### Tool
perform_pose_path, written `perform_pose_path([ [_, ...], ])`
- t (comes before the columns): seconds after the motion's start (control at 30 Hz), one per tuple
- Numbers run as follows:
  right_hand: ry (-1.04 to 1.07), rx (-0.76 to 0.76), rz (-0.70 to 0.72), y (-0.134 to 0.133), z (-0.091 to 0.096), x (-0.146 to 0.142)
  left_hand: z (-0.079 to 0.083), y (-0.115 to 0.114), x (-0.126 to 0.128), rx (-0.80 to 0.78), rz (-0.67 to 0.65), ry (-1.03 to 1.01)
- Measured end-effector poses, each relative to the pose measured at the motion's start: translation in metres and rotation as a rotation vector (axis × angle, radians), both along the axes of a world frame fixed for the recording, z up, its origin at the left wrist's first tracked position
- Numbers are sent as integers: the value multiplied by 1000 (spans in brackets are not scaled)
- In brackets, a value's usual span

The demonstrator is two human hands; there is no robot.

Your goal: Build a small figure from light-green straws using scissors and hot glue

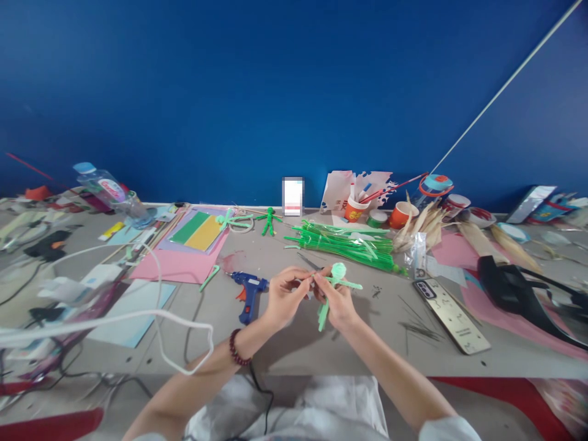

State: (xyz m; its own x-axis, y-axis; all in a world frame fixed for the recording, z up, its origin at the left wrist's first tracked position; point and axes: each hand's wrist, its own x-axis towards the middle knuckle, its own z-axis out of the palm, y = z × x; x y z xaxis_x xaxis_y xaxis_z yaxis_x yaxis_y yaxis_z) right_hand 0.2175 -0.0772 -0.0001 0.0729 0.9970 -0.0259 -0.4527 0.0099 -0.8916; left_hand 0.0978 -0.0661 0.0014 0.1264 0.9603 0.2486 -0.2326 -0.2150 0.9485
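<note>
Both hands meet over the middle of the table. My right hand [339, 300] is closed around a pale green pipe-cleaner figure [339, 272] with a round head, an arm pointing right and legs hanging down. The fingertips of my left hand [285, 297] are pinched together against the right hand's fingers, on the figure's left side. What lies between the left fingertips is too small to tell. A blue hot glue gun [250, 293] lies just left of my left hand. Behind the hands are a dark green pipe-cleaner figure [269, 222] and a bundle of green pipe cleaners [346, 245].
A phone [452, 315] lies to the right beside thin dark wires [420, 331]. Pink paper [151, 266] and coloured sheets lie left. A white cable [160, 315] loops over the left side. Paper cups [354, 209], a plastic bottle [113, 190] and another phone [293, 196] stand along the blue wall.
</note>
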Motion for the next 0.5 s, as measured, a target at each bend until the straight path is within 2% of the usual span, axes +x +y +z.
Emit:
perform_pose_path([
  [0.2,-40,3,-63,0,-1,-1,3,-1,2,-76,-3,-81],
  [0.5,-60,14,-84,1,-7,-1,2,0,5,-188,8,-171],
])
